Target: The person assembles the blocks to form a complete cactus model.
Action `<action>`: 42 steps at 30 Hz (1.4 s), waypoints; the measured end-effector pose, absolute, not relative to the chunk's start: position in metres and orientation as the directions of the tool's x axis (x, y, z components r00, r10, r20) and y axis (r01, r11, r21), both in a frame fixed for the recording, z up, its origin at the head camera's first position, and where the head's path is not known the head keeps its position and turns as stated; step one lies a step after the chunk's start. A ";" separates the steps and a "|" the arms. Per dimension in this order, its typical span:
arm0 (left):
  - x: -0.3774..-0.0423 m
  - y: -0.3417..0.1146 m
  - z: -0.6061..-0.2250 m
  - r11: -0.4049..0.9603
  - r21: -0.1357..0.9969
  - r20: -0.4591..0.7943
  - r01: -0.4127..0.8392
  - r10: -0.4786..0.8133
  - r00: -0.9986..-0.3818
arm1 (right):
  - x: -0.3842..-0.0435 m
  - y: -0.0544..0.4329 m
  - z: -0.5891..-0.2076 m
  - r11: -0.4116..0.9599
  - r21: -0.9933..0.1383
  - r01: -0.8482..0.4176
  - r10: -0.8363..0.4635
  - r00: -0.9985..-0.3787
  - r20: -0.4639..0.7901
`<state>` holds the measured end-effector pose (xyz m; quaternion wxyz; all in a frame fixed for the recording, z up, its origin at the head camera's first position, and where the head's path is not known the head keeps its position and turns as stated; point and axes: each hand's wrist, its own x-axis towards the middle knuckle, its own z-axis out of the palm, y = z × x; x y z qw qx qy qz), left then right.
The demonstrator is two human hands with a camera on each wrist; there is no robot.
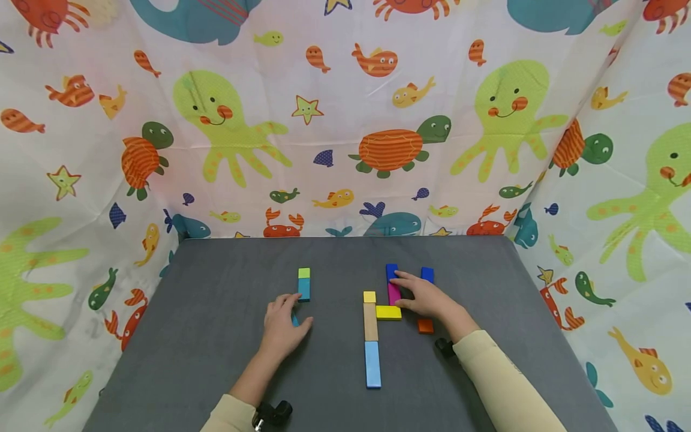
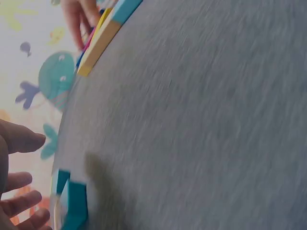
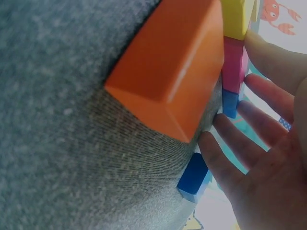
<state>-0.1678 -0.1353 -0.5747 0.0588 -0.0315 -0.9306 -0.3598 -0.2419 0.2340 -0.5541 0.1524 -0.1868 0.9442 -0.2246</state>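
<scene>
Above the left of the mat, my left hand (image 1: 283,327) hangs with relaxed fingers beside a partly covered teal block (image 1: 294,320). Another teal block (image 1: 304,291), joined end to end with a lime green block (image 1: 304,272), lies just beyond it. On the right, straight fingers of my right hand (image 1: 429,298) touch the side of a magenta block (image 1: 394,295) and a dark blue block (image 1: 391,272) in line with it. A yellow block (image 1: 388,312) meets the magenta one's near end; my right thumb rests near that joint. An orange block (image 3: 168,62) lies beneath the right wrist.
Left of the yellow block runs a column: small yellow block (image 1: 369,297), wooden block (image 1: 370,322), light blue block (image 1: 372,364). A second dark blue block (image 1: 427,275) lies behind my right hand. The grey mat (image 1: 237,264) ends at a sea-animal curtain (image 1: 329,132).
</scene>
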 end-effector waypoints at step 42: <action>-0.172 -0.155 -0.571 0.770 0.638 -0.077 0.001 0.065 -0.995 | -0.243 0.236 -0.556 0.832 -0.485 -0.270 -0.414 -0.883 -0.219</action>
